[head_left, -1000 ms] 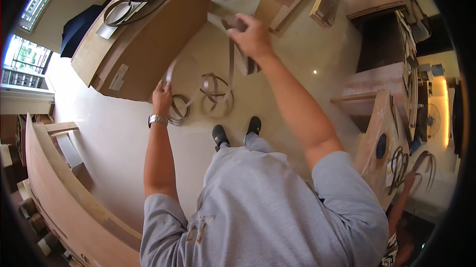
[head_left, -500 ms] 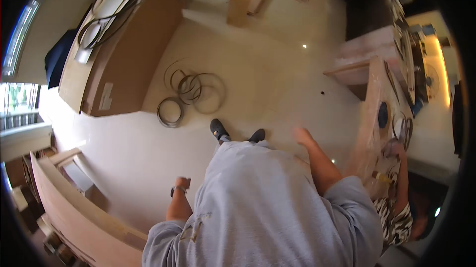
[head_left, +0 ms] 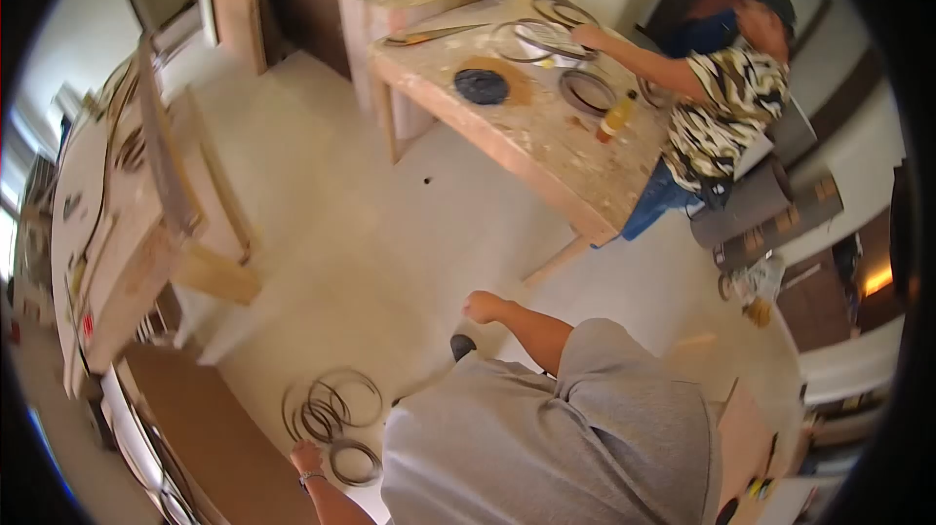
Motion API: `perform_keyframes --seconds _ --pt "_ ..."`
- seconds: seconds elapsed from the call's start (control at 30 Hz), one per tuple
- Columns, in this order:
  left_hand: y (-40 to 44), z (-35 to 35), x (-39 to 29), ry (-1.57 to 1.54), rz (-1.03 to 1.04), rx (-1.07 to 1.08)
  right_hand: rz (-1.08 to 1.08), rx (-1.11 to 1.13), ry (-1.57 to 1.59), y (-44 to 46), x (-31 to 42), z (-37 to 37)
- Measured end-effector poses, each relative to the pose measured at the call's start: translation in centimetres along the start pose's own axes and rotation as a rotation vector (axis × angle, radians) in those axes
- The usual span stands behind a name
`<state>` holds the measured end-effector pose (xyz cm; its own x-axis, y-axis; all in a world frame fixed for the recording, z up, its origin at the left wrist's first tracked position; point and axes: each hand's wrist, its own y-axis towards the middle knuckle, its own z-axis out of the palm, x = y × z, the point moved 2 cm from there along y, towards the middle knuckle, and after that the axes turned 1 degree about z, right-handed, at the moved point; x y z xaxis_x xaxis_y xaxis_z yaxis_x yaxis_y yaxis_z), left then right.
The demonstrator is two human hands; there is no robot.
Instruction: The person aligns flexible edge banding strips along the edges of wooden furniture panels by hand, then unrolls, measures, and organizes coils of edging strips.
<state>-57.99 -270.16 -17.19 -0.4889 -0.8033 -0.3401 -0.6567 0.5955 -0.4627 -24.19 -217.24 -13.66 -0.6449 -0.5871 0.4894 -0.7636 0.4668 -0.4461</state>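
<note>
My left hand [head_left: 305,455] hangs low at the lower left with its fingers curled, and nothing shows in it. A watch [head_left: 311,475] sits on that wrist. Below it in the picture lie several loose coils of edge banding [head_left: 322,410] on the floor, apart from the hand as far as I can tell. My right hand [head_left: 480,307] is out in front of my body, fingers curled in, with no object visible. Under it shows one dark shoe [head_left: 462,346] on the pale floor.
A worktable [head_left: 546,174] ahead bears a black disc [head_left: 482,86], banding coils [head_left: 586,91] and a yellow bottle [head_left: 617,116]. Beside it a person [head_left: 726,101] in a patterned shirt reaches over the coils. Another bench [head_left: 117,272] and a large cardboard-brown panel [head_left: 200,418] stand at left.
My view has swung to the right, bringing the worktable and the person to the front. The floor coils now appear at lower left. Both arms have swung; the hands still hold nothing visible.
</note>
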Motion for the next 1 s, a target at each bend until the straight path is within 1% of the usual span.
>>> perform_keyframes --seconds 0.07,0.1,0.17,0.2,0.3,0.37,0.4,0.43,0.5,0.6,0.67,0.73,0.77,0.87,0.97,1.0 --pt "3.5 -4.5 -5.8 -0.555 -0.171 -0.153 0.03 0.008 0.018 -0.6 -1.4 -1.1" --pt "5.1 -5.6 -8.0 -0.84 -0.261 -0.217 0.047 0.013 0.012 -1.4 -2.1 -1.7" --pt "7.3 -5.8 -13.4 -0.837 -0.169 -0.195 0.073 0.033 0.0 -3.1 -3.9 -3.0" --pt "7.8 -5.6 -15.6 -0.838 -0.127 -0.184 0.094 -0.016 0.059 -4.0 -5.1 -3.7" --pt "8.0 -3.8 -21.2 -0.454 0.002 -0.052 0.166 -0.164 0.243 -6.4 -9.2 -6.0" --pt "8.7 -0.6 -20.3 -0.45 -0.04 0.085 0.235 -0.276 0.385 -7.2 -11.5 -7.7" --pt "9.6 2.1 -17.7 0.059 0.325 0.048 0.259 -0.306 0.458 -7.8 -11.7 -9.4" --pt "10.3 3.9 -16.7 0.575 0.68 0.0 0.281 -0.339 0.53 -8.5 -11.3 -11.8" --pt "9.1 4.8 -17.8 0.901 0.503 0.361 0.281 -0.437 0.652 -8.3 -12.0 -15.7" --pt "7.6 6.9 -17.4 0.876 0.328 0.464 0.228 -0.606 0.822 -7.4 -12.8 -19.6" --pt "7.6 7.1 -17.3 0.647 0.188 0.433 0.176 -0.714 0.948 -6.5 -12.4 -22.7" --pt "8.6 7.6 -17.2 0.486 0.125 0.401 0.161 -0.793 1.045 -5.5 -11.4 -25.6" --pt "9.2 7.6 -17.3 0.436 0.111 0.393 0.159 -0.831 1.096 -5.1 -10.9 -26.8" --pt "11.9 7.1 -17.7 0.335 0.123 0.385 0.055 -0.866 1.187 -3.3 -10.3 -29.4" --pt "16.2 6.1 -18.4 0.283 0.194 0.381 0.147 -0.965 1.104 -3.1 -8.5 -32.2" --pt "17.8 5.6 -18.7 0.27 0.227 0.38 0.161 -1.003 1.143 -2.8 -8.8 -32.8"
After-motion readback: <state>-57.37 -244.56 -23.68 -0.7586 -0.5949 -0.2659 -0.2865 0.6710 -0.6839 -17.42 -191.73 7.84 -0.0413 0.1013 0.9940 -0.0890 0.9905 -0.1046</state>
